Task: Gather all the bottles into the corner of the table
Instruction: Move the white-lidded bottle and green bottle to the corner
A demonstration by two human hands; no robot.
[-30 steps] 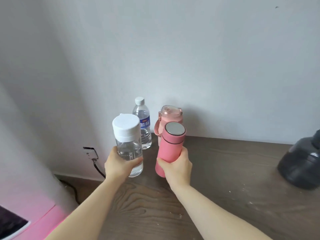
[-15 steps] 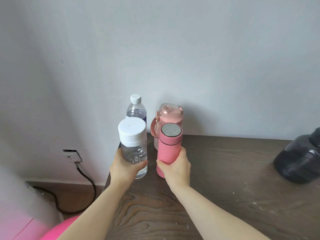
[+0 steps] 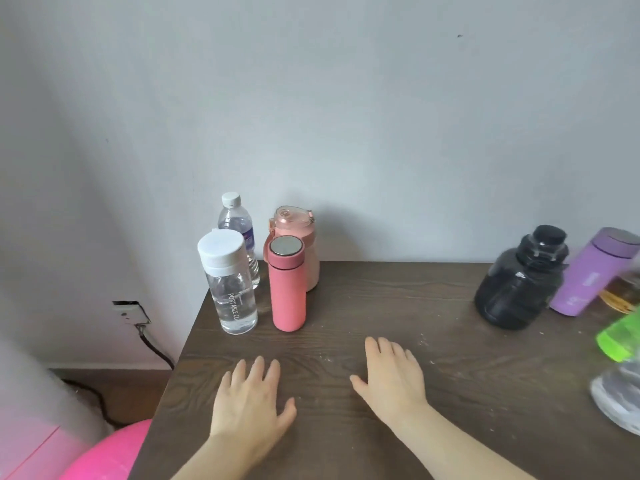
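Note:
Several bottles stand upright in the table's far left corner: a clear bottle with a white cap (image 3: 230,282), a pink flask with a metal lid (image 3: 287,284), a small water bottle (image 3: 237,226) and a pale pink jug (image 3: 298,233) behind them. At the right stand a black jug (image 3: 519,282), a purple flask (image 3: 588,274) and a clear bottle with a green cap (image 3: 620,336). My left hand (image 3: 250,396) and my right hand (image 3: 390,374) hover flat above the table, fingers apart, holding nothing.
The dark wooden table (image 3: 363,306) ends at its left edge just beside the clear bottle. A wall socket with a black cable (image 3: 133,315) is on the wall below. A pink ball (image 3: 110,452) sits at the lower left. A jar with amber contents (image 3: 621,294) stands at the far right.
Both hands let go of the clear bottle and the pink flask, which now stand in the corner. The hands drew back toward me, and the view shifted right, showing more bottles.

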